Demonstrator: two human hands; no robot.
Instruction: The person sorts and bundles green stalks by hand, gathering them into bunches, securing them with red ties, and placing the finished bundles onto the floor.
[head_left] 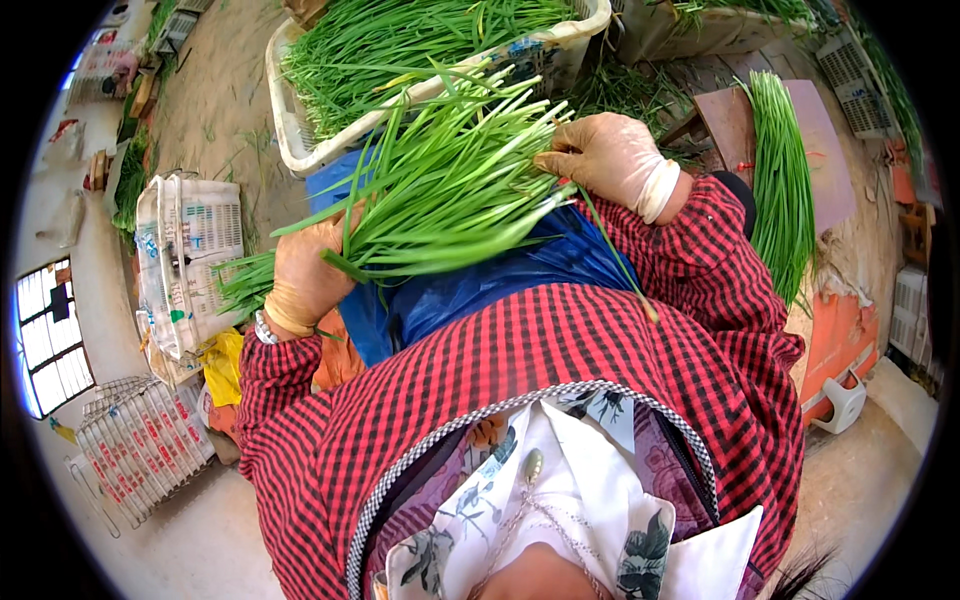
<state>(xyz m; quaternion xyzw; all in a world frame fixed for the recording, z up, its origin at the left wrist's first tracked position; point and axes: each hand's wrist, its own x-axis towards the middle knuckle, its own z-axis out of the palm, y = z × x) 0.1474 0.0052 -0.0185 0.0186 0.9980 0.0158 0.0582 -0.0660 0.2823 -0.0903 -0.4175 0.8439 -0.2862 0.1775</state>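
Observation:
A loose bunch of green chives (450, 185) lies across my lap, its pale stem ends fanned toward the right. My left hand (308, 268), in a thin cream glove, wraps around the leafy end. At the stem ends, my gloved right hand (612, 160) is closed with thumb and fingers pinched on chive stalks; the fingertips are partly hidden. One long chive blade (615, 250) droops below that hand over the blue plastic apron (520, 265). Just beyond the bunch stands a white plastic crate (295, 155) heaped with more chives.
To the right, a neat chive bundle (780, 180) rests on a brownish board (828, 150). Loose chive scraps (625, 95) litter the floor beyond my right hand. White crates (205, 235) stand at the left, beside a yellow bag (222, 365) and a wire rack (145, 450).

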